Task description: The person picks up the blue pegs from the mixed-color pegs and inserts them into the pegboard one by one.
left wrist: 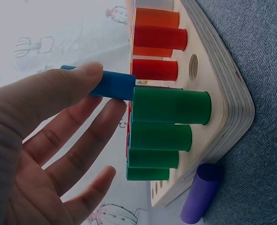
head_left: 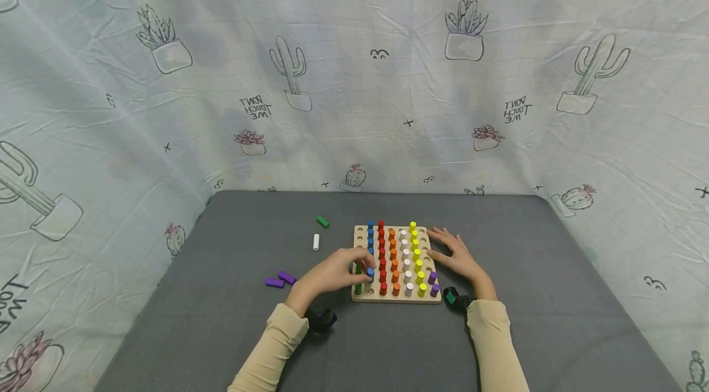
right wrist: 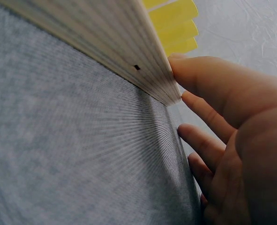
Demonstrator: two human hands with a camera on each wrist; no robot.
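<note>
My left hand [head_left: 335, 270] pinches a blue peg [left wrist: 117, 85] between thumb and fingers, over the left part of a wooden peg board [head_left: 396, 301]. In the left wrist view, the peg is level with the tops of the green pegs [left wrist: 171, 105], above the board's holes. An unfilled hole [left wrist: 193, 66] shows near the board's front edge. Against the board's right side, my right hand [head_left: 454, 255] rests with fingers spread and thumb at the edge. Rows of red [head_left: 383, 276], orange [head_left: 394, 265], white [head_left: 407, 265] and yellow pegs [head_left: 419, 264] stand upright.
Left of the board, two purple pegs [head_left: 274, 282], a white peg [head_left: 316, 242] and a green peg [head_left: 323, 221] lie on the grey tabletop [head_left: 388, 349]. Two purple pegs [head_left: 434, 284] stand in the board's right column. A patterned curtain [head_left: 354, 72] surrounds the table.
</note>
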